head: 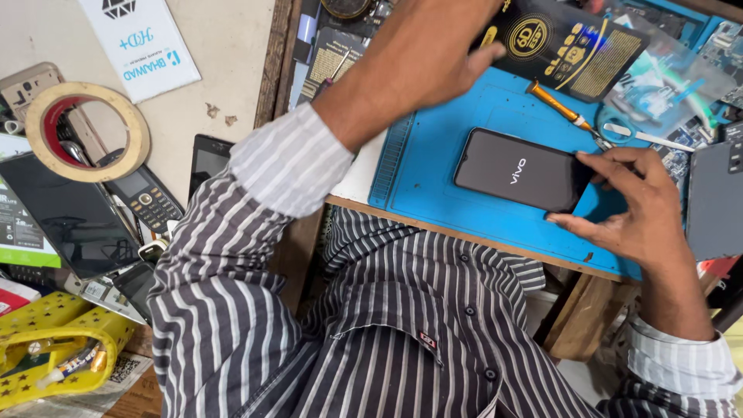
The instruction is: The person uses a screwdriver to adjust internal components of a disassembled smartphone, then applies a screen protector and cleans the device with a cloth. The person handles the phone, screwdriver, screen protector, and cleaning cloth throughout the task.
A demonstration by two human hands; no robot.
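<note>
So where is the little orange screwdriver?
In the head view, the orange screwdriver lies on the blue mat, just above the black phone and below the black and gold box.

Black smartphone [517, 170] flat on blue work mat [433, 174]; right hand [635, 205] pinching its right end, fingertips on the edge; left hand [457, 58] reaching across to black-and-gold package [569, 46]; orange screwdriver [559, 108] just beyond phone; tape roll [85, 131] far left.

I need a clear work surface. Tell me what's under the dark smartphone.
The smartphone lies flat on a blue work mat, with the right hand gripping its end. Whatever the phone covers is hidden.
</note>
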